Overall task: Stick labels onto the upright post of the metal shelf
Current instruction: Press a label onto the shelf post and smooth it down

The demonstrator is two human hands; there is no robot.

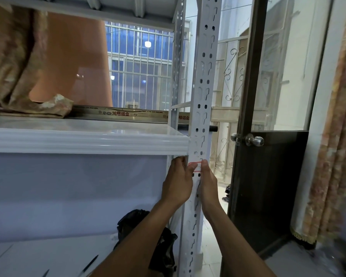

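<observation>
Both hands press a red-edged label (195, 167) against the perforated white post (205, 86): left hand (177, 183) beside it, right hand (208, 181) opposite.

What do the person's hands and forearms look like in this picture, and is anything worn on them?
Both are bare. The left hand and the right hand wear no gloves, and no rings, watch or bracelet show on the sides facing the camera. The forearms are uncovered all the way to the bottom edge of the picture, so no sleeve comes into view. No markings or cables show on them.
</observation>
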